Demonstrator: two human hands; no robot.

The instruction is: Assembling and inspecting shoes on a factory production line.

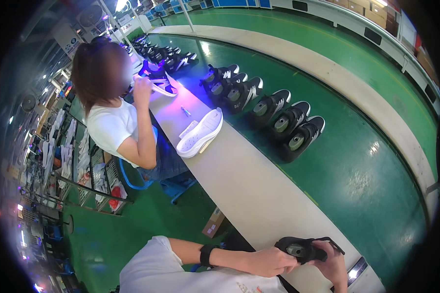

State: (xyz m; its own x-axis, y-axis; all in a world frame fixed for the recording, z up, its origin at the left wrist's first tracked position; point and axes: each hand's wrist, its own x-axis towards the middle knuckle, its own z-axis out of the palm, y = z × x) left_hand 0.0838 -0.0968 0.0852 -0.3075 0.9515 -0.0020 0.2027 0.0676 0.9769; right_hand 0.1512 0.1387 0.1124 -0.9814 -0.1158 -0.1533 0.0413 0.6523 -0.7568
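Gripping black shoe (302,249), left hand (269,261) fingers wrapped around it, right hand (333,263) fingers clasping opposite side

A long pale workbench (259,195) runs beside a green conveyor belt (357,166). On the bench lie white shoe soles (200,133) and a small blue pen (186,111); black-and-white sneakers (283,119) ride the belt in rows.
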